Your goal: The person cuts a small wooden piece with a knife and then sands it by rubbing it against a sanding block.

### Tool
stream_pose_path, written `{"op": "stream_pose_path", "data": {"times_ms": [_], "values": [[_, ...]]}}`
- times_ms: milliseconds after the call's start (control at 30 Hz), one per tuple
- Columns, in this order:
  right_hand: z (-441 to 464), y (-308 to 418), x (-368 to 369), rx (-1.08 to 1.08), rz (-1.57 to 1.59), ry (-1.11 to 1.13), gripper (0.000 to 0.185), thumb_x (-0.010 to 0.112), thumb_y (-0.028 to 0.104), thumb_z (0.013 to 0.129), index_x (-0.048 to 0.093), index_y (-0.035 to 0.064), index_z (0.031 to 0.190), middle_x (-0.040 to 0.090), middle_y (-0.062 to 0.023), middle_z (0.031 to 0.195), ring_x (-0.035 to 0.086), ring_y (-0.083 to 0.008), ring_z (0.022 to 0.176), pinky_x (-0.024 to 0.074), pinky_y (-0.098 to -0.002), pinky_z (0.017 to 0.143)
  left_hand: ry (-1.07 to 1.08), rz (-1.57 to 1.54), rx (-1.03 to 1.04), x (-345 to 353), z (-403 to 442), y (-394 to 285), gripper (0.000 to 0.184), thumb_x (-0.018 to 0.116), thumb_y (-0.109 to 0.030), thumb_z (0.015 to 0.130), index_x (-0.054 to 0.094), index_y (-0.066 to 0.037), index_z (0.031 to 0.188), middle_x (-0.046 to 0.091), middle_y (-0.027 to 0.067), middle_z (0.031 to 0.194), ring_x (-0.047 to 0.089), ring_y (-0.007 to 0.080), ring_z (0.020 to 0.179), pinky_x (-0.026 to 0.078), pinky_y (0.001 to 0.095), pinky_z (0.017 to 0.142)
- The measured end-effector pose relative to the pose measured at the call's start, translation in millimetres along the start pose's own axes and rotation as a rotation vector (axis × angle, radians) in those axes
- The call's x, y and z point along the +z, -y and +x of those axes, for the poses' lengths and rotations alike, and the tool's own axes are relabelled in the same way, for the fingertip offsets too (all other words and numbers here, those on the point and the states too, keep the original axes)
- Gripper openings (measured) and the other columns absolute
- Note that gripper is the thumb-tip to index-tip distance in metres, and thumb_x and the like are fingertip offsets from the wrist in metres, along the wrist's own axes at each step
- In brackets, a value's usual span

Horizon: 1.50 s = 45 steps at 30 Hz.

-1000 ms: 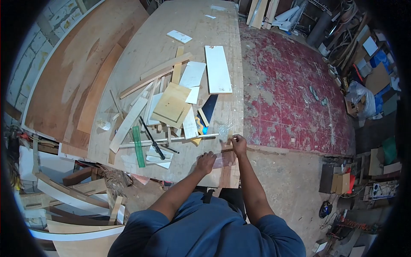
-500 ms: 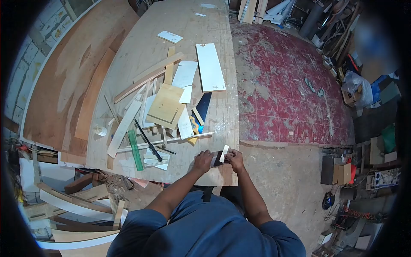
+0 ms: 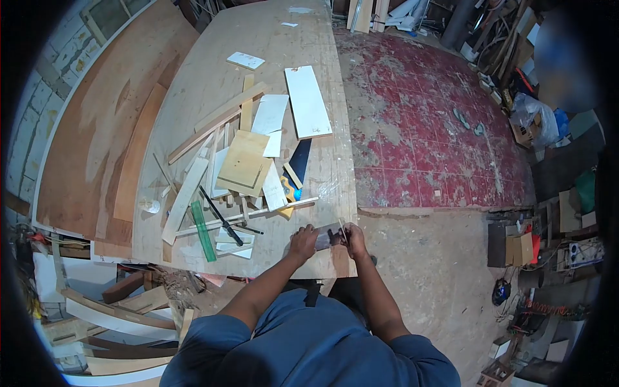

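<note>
Near the front right corner of the workbench, my left hand (image 3: 303, 242) holds the left side of a dark brown flat sheet (image 3: 324, 240) that looks like sandpaper. Its fingers are bent, and their tips are partly hidden. My right hand (image 3: 353, 241) pinches a small pale strip of wood (image 3: 342, 227), turned nearly edge-on, at the sheet's right end. Whether the strip touches the sheet, I cannot tell. Beyond my hands lie a handsaw with a yellow and blue handle (image 3: 291, 189), a black pen-like tool (image 3: 222, 218) and a green transparent ruler (image 3: 203, 232).
Wood strips, white boards (image 3: 308, 102) and a square plywood piece (image 3: 243, 162) are heaped on the workbench (image 3: 213, 71). A large brown panel (image 3: 97, 129) leans at the left. Curved wood pieces (image 3: 119, 316) lie below it. Boxes (image 3: 516, 248) and cables line the right.
The pale wood strip has turned from showing its broad face to nearly edge-on in my right hand. More of the brown sheet shows. My left hand stays on it, and the view has shifted slightly.
</note>
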State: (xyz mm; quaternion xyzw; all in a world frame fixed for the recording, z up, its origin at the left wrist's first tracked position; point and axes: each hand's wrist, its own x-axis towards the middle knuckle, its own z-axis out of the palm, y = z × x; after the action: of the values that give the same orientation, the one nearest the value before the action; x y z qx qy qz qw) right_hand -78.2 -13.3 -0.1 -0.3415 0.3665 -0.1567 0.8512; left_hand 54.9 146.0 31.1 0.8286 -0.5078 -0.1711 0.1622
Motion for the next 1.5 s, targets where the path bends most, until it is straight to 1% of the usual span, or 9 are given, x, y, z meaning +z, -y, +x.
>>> {"op": "stream_pose_path", "data": {"times_ms": [200,267,433,600,733,800,867,1233,1500], "values": [[-21.8,-8.0,9.5,-0.301,-0.483,-0.116,0.010,0.063,0.013,0.083,0.059,0.0063,0.089,0.059,-0.0046,0.068,0.055,-0.0132,0.058,0.0465,-0.0307,0.054,0.030,0.010,0.001,-1.7,-0.2,0.0,0.062,0.080,-0.010,0.057,0.056,-0.008,0.114,0.051,0.0127,0.115,0.052,0.0337,0.106,0.048,0.0441,0.087],[-25.8,-7.8,4.0,-0.361,-1.168,-0.289,0.016,0.070,0.013,0.071,0.061,0.0006,0.077,0.060,-0.0089,0.065,0.058,-0.0166,0.056,0.0488,-0.0337,0.057,0.023,0.008,0.014,-2.9,-3.3,-0.8,0.061,0.079,-0.010,0.058,0.056,-0.007,0.115,0.051,0.0131,0.116,0.052,0.0337,0.106,0.048,0.0438,0.087],[1.5,-18.1,-8.9,-0.349,-1.188,-0.319,0.018,0.071,0.016,0.066,0.066,0.0007,0.074,0.065,-0.0139,0.067,0.064,-0.0227,0.060,0.0502,-0.0347,0.060,0.043,0.077,-0.001,4.3,-4.0,2.2,0.033,0.049,-0.014,0.085,0.056,-0.009,0.117,0.050,0.0136,0.124,0.054,0.0317,0.108,0.047,0.0514,0.086],[58.9,20.1,26.0,-0.416,-1.273,-0.590,0.017,0.071,0.014,0.069,0.069,0.0024,0.082,0.068,-0.0142,0.072,0.066,-0.0211,0.063,0.0520,-0.0352,0.060,0.045,0.104,-0.103,17.4,-11.4,9.8,0.056,0.071,-0.011,0.069,0.054,-0.008,0.122,0.047,0.0139,0.133,0.050,0.0329,0.117,0.045,0.0495,0.091],[61.1,40.0,64.5,-0.316,-1.010,-0.292,0.013,0.066,0.008,0.076,0.067,0.0016,0.088,0.067,-0.0106,0.074,0.066,-0.0193,0.065,0.0531,-0.0333,0.057,-0.139,-0.151,0.072,7.2,-23.1,18.9,0.058,0.069,-0.013,0.077,0.048,-0.006,0.130,0.054,0.0134,0.129,0.052,0.0321,0.118,0.042,0.0451,0.098],[57.3,14.3,72.0,-0.110,-0.757,0.234,0.012,0.061,0.002,0.080,0.066,0.0008,0.091,0.065,-0.0076,0.077,0.065,-0.0174,0.067,0.0532,-0.0304,0.055,-0.173,-1.005,-0.118,6.4,-25.4,28.2,0.055,0.068,-0.014,0.082,0.046,-0.005,0.132,0.057,0.0149,0.123,0.057,0.0280,0.111,0.045,0.0385,0.095],[31.6,-14.2,95.2,-0.027,-0.817,0.399,0.012,0.062,0.002,0.081,0.066,0.0005,0.092,0.065,-0.0076,0.080,0.064,-0.0173,0.067,0.0532,-0.0300,0.054,-0.260,-1.051,-0.297,6.0,-37.1,42.9,0.043,0.064,-0.016,0.086,0.051,-0.004,0.126,0.063,0.0162,0.108,0.064,0.0223,0.095,0.049,0.0331,0.083],[17.8,-88.3,170.2,-0.131,-1.326,0.521,0.027,0.067,0.015,0.072,0.069,0.0037,0.097,0.070,-0.0128,0.082,0.068,-0.0222,0.074,0.0533,-0.0336,0.071,-0.929,-0.254,-0.694,-31.2,-150.9,146.0,0.013,0.058,-0.016,0.083,0.064,-0.013,0.094,0.064,0.0104,0.089,0.060,0.0318,0.083,0.048,0.0439,0.075],[17.2,-87.4,169.0,-0.183,-1.381,0.513,0.031,0.065,0.017,0.073,0.068,0.0035,0.101,0.070,-0.0136,0.094,0.068,-0.0235,0.087,0.0531,-0.0337,0.079,-0.411,0.183,-0.387,-86.7,-110.2,168.1,0.018,0.059,-0.014,0.081,0.069,-0.018,0.095,0.063,0.0065,0.096,0.058,0.0250,0.099,0.045,0.0434,0.082]]}}
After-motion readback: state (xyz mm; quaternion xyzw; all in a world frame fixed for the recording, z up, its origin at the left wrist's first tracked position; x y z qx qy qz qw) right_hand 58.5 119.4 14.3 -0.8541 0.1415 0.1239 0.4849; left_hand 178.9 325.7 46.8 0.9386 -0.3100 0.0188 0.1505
